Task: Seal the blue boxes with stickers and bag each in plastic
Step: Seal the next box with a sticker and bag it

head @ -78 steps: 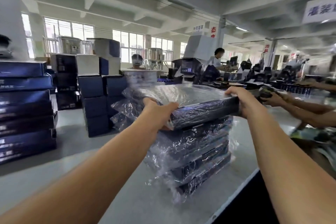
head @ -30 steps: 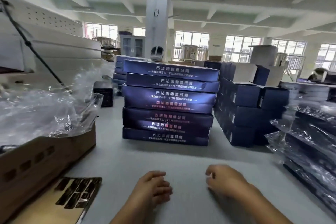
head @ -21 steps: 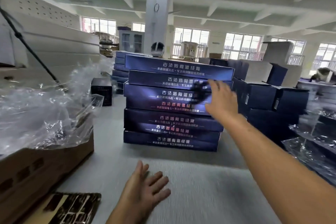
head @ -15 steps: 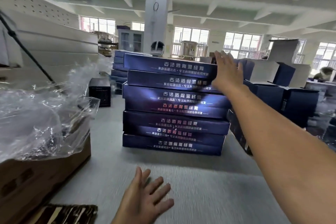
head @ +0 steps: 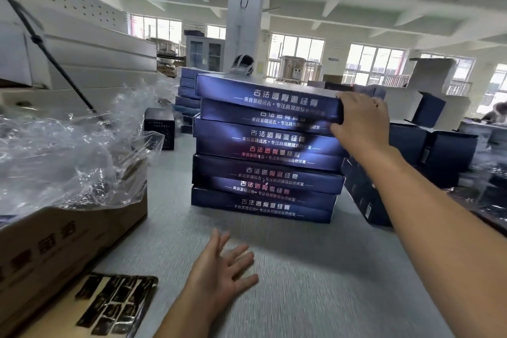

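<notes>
- Across the near ground: grey desk (head: 315,291), matt, running from the bottom edge to the far boxes.
- Desk, centre: stack (head: 263,173) of flat blue boxes with printed fronts, edges slightly out of line, unbagged.
- Desk, left: brown carton (head: 68,236), open, heaped with clear plastic bags (head: 68,153) that spill over its rim.
- Desk, near left, just beside the carton: sticker sheet (head: 115,307), gold backing with dark labels.
- Desk, behind the carton: small black box (head: 159,132), upright.
- Desk, right of the stack: dark cube boxes (head: 439,156), piled in rows; more blue boxes stand behind the stack.
- Far left: white cartons (head: 96,63) stacked high, with a black rod (head: 46,46) slanting across them.
- Room: large hall with a white pillar (head: 247,8) behind the stack, a beamed ceiling and a row of windows (head: 373,63) along the far wall.
- Right hand (head: 359,123): arm stretched forward, fingers over the right end of the top box (head: 263,96), thumb under it, gripping.
- Left hand (head: 222,269): low over the desk before the stack, fingers spread and straight, holding nothing; contact with the desk cannot be told.
- Hands well apart.
</notes>
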